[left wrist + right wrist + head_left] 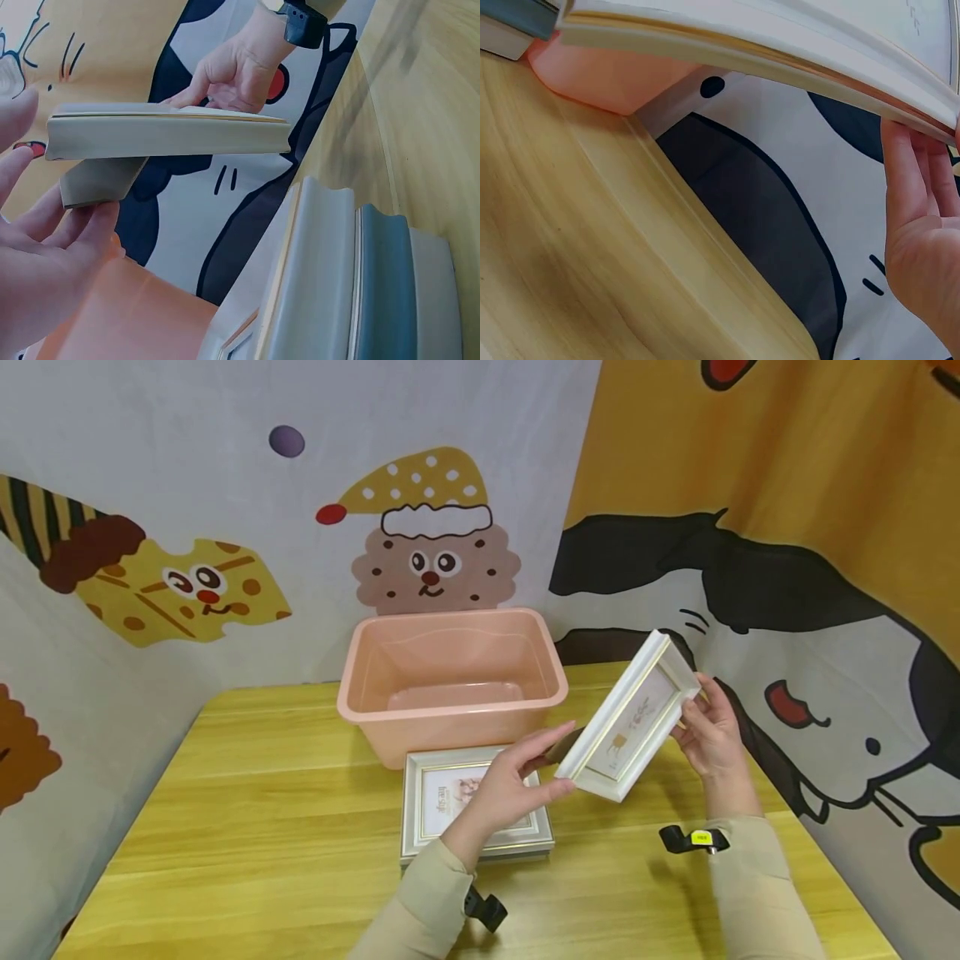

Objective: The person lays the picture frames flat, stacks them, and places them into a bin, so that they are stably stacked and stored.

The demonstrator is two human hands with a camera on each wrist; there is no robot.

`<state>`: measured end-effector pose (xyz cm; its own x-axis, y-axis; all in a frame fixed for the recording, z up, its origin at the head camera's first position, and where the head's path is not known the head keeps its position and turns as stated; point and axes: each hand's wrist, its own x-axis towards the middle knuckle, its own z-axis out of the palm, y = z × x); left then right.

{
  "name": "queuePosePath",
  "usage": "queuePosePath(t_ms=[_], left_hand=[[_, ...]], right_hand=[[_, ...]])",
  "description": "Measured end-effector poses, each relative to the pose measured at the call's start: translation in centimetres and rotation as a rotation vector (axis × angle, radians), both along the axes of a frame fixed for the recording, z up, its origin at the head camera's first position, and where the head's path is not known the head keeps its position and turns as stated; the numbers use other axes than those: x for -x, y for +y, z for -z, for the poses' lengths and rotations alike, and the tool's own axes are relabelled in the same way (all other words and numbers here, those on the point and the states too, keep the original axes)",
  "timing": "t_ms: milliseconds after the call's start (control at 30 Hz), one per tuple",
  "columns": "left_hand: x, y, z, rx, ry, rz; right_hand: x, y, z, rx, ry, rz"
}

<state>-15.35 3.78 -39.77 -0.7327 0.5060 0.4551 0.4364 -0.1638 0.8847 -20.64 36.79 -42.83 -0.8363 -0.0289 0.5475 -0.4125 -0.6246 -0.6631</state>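
A white picture frame [630, 727] with gold inner trim is held tilted above the table. My right hand [716, 731] grips its right edge, thumb on the front and fingers behind. At the lower left corner is my left hand [506, 789], its thumb by the front edge and its fingers at the brown fold-out stand [101, 181] on the back. Below the left forearm lies a stack of picture frames, the top one [427, 814] white with gold trim; a blue-grey frame [386, 285] shows beneath it in the left wrist view.
A pink plastic bin [457, 731] stands behind the stack at the table's back edge, with nothing seen inside. The wood-grain table [247, 827] meets cartoon-printed cloth [300, 568] at the back and right. Each wrist wears a black camera.
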Motion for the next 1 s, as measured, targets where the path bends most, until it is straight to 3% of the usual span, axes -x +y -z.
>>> queuePosePath(t_ms=[200,533,767,1000], left_hand=[[0.0,0.0,0.2,-0.035,-0.008,0.001],[0.2,-0.1,0.6,-0.087,-0.005,-0.047],[0.3,-0.4,0.9,-0.092,0.003,-0.059],[0.3,-0.8,1.2,-0.101,0.000,-0.130]], right_hand=[[-0.2,-0.4,0.0,0.007,-0.028,0.047],[-0.3,-1.4,0.2,-0.001,-0.075,0.134],[-0.5,-1.9,0.3,0.037,-0.073,0.115],[-0.6,-2.3,0.3,0.050,-0.059,0.092]])
